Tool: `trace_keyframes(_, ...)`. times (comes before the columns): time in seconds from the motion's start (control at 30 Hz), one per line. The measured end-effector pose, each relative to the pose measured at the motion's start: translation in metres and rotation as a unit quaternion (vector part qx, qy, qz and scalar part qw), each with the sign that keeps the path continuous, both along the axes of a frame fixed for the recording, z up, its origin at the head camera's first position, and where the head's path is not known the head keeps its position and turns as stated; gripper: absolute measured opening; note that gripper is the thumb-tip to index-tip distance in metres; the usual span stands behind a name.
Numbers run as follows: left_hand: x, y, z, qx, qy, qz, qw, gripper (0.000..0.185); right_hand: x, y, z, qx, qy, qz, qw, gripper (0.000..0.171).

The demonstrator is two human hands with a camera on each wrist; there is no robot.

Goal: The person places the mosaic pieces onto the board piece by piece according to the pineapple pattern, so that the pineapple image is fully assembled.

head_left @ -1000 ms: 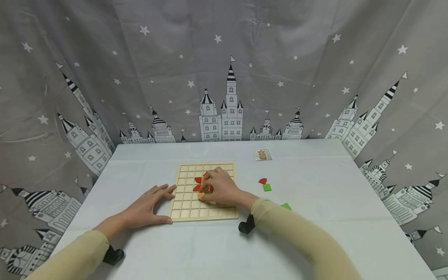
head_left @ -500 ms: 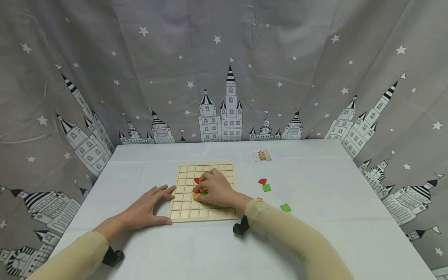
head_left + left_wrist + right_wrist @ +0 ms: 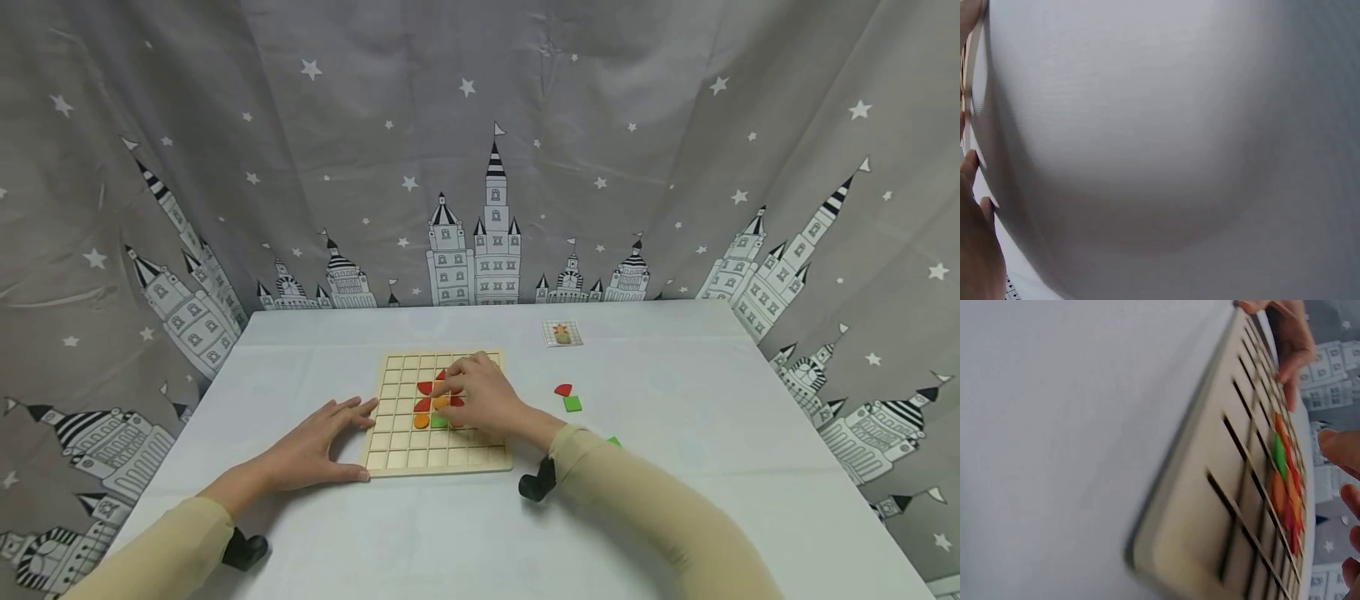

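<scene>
In the head view my left hand (image 3: 315, 442) rests at the left side of the wooden grid board (image 3: 416, 459), fingertips and thumb at its edge. My right hand (image 3: 489, 400) hovers over the board's middle, holding nothing; thumb (image 3: 1338, 450) and fingers stand apart in the right wrist view. Pieces lie in the grid: an orange round piece (image 3: 422, 422), a green square (image 3: 439, 422) beside it, an orange piece (image 3: 441, 402) above that and several red curved pieces (image 3: 423, 405). The right hand hides part of this group.
To the right of the board, a loose red quarter-round piece (image 3: 563, 389) lies by a green square piece (image 3: 573, 403). Another green piece (image 3: 614, 441) pokes out behind the right sleeve. A small pattern card (image 3: 562, 333) lies farther back, before a grey castle-print curtain (image 3: 637, 150).
My right hand has let go of the orange round piece and drawn back to the right, uncovering it in the grid left of the green square. My left hand has stayed put.
</scene>
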State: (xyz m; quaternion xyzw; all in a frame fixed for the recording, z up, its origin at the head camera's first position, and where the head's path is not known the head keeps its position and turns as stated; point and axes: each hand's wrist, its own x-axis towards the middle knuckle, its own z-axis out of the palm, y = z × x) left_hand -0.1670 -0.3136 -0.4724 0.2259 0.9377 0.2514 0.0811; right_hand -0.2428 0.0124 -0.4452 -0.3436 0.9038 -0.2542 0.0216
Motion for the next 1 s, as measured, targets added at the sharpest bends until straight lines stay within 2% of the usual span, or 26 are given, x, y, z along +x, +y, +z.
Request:
trace_keyframes(0.27, 0.0, 0.002, -0.001, -0.006, 0.003, -0.001, 1.0, 0.08, -0.003, 0.061, 0.013, -0.036, -0.01, -0.053, 0.998, 0.029)
trace_keyframes(0.47, 0.002, 0.002, 0.0, 0.006, 0.01, -0.004, 0.9999, 0.078, -0.002, 0.111, 0.018, -0.049, -0.052, -0.092, 0.993, 0.036)
trace_keyframes(0.77, 0.001, 0.003, 0.001, 0.004, 0.003, 0.001, 1.0, 0.078, 0.004, 0.164, 0.012, -0.035, -0.06, -0.135, 0.988, 0.036)
trace_keyframes(1.0, 0.001, 0.004, 0.001, 0.001, 0.005, 0.008, 1.0, 0.079, 0.011, 0.194, 0.003, -0.04, -0.066, -0.151, 0.986, 0.038)
